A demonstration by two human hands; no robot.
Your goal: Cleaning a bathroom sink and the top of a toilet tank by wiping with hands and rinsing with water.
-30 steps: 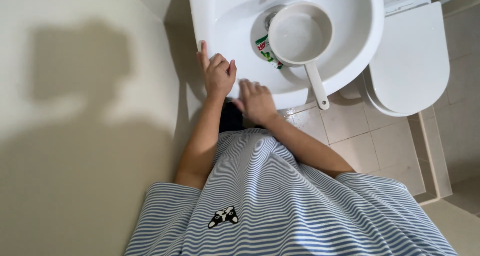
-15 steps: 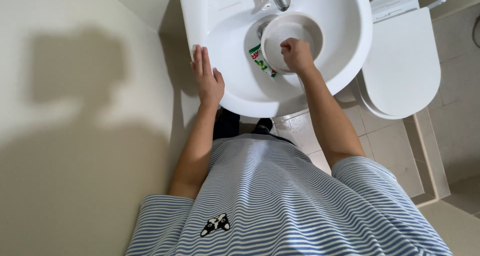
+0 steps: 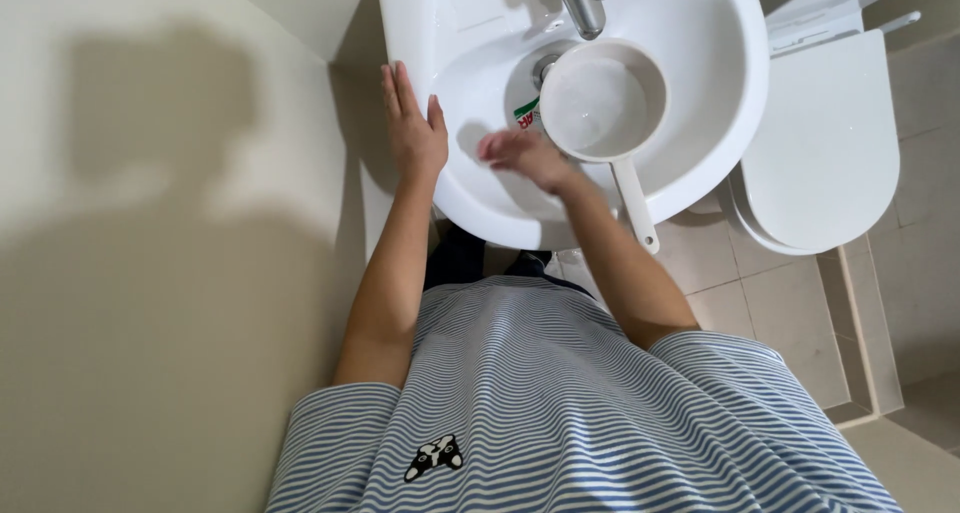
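My left hand lies flat and open on the left rim of a white sink. My right hand hovers inside the basin, blurred by motion, fingers loosely spread and holding nothing that I can see. Just right of it sits a white dipper with a long handle reaching over the sink's front rim. A small packet with green and red print lies in the basin, partly hidden under the dipper. A chrome tap stands above the dipper.
A white toilet with its lid shut stands right of the sink. A beige wall runs along the left. Tiled floor shows below the sink and toilet.
My right hand left the dipper's bowl and drew back to the left into the basin. My left hand stayed on the sink rim.
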